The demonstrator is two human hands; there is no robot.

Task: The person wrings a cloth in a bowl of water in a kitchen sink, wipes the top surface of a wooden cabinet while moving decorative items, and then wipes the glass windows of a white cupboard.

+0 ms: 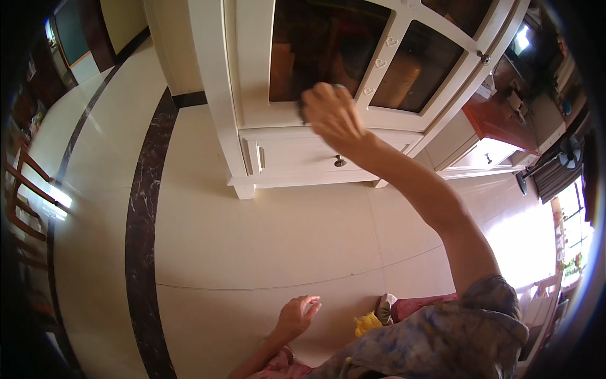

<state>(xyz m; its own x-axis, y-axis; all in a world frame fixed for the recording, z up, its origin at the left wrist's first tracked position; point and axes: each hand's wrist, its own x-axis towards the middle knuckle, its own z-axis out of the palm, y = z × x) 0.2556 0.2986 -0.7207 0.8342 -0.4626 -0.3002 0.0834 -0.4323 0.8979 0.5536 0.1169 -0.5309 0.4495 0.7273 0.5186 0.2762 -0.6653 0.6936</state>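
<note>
My right hand (334, 113) is stretched out to a white glass-fronted cabinet (258, 116), its fingers curled over a dark object (301, 112). Only slim edges of that object show, so its kind is unclear. The hand is in front of the lower edge of the left glass pane (317, 52), just above a drawer (298, 154) with a round metal knob (340, 161). Low in the view, my left hand (297, 315) hangs over the floor with bent fingers and a gap at the thumb; nothing is in it.
A yellow cloth (367, 323) shows beside my clothing. Pale floor tiles (265, 237) carry a dark marble strip (142, 227) on the left. Wooden chairs (33, 194) stand at the far left. On the right are a red-topped cabinet (502, 123) and a fan (568, 154).
</note>
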